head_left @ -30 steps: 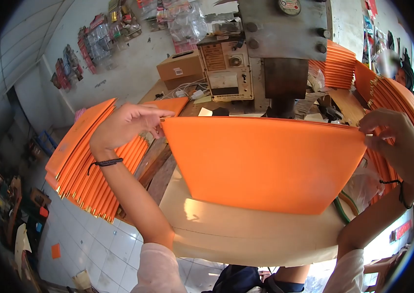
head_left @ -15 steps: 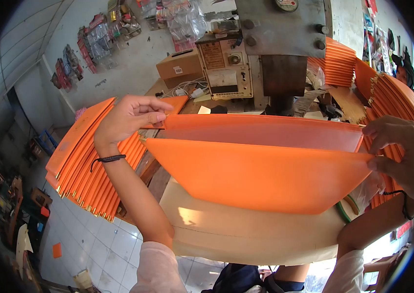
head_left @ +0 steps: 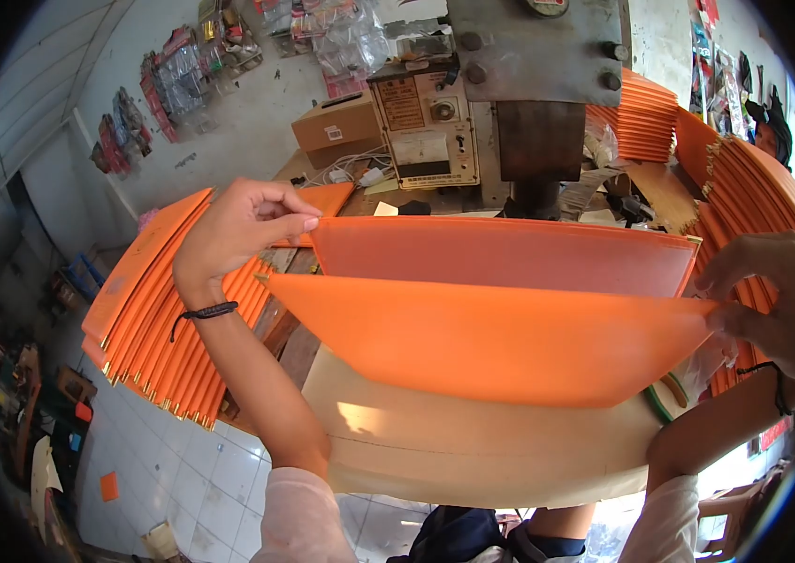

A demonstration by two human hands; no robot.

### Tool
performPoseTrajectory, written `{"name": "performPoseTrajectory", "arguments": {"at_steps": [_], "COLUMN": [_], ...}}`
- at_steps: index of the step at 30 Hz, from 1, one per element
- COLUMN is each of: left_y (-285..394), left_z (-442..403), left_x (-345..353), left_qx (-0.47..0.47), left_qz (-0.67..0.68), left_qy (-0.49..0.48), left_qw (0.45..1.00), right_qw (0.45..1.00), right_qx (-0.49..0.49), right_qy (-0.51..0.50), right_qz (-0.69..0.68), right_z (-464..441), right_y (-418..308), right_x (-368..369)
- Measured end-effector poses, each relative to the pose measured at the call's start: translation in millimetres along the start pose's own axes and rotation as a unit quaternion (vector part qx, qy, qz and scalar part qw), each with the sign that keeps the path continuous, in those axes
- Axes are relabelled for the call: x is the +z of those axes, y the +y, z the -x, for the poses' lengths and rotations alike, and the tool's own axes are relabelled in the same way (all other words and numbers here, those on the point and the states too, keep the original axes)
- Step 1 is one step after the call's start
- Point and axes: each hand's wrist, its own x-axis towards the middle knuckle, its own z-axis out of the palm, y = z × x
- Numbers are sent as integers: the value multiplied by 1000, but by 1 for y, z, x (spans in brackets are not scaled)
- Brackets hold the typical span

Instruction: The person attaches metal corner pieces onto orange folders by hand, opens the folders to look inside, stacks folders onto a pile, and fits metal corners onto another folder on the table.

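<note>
An orange folder (head_left: 491, 342) stands upright and spread open in front of me, with small gold caps on some corners. Its pale inner side shows between the back panel and the front panel. My left hand (head_left: 252, 225) pinches the top left corner of the back panel between thumb and fingers. At the right end, my right hand (head_left: 764, 296) holds the upper right corner of the front panel; its upper fingers are curled apart from the back panel. The folder's lower edge rests over a beige sheet (head_left: 482, 450) on the work surface.
Stacked orange folders (head_left: 158, 319) lie at the left, with more stacks (head_left: 759, 188) at the right and back. Behind stand a press machine (head_left: 538, 141), a control box (head_left: 426, 127) and a cardboard box (head_left: 336, 131). Green-handled pliers (head_left: 657, 403) lie at the right.
The two panels have spread wider apart, the front one tilting toward me. My right fingers have come off the back panel's corner, whose gold cap now shows. My left hand keeps its pinch.
</note>
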Motion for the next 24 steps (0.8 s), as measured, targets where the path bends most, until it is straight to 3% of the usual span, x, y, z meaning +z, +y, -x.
{"name": "performPoseTrajectory", "arguments": {"at_steps": [2, 7, 11, 20, 24], "left_y": [-2, -2, -3, 0, -3], "left_z": [-1, 0, 0, -1, -3], "left_x": [0, -1, -2, 0, 2], "left_qx": [9, 14, 33, -7, 44], "left_qz": [2, 27, 29, 2, 6], "left_qy": [-2, -9, -10, -10, -4], "left_qw": [1000, 1000, 999, 1000, 999], "right_qw": [1000, 993, 970, 960, 961], "right_qx": [18, -70, -125, -139, -140], "right_qy": [0, -86, -206, -241, -240], "right_qz": [-21, -34, -20, -12, -12], "right_z": [-3, -4, -5, -6, -10], "right_y": [1, 1, -11, -15, -11], "right_x": [1, -9, -22, -17, -14]}}
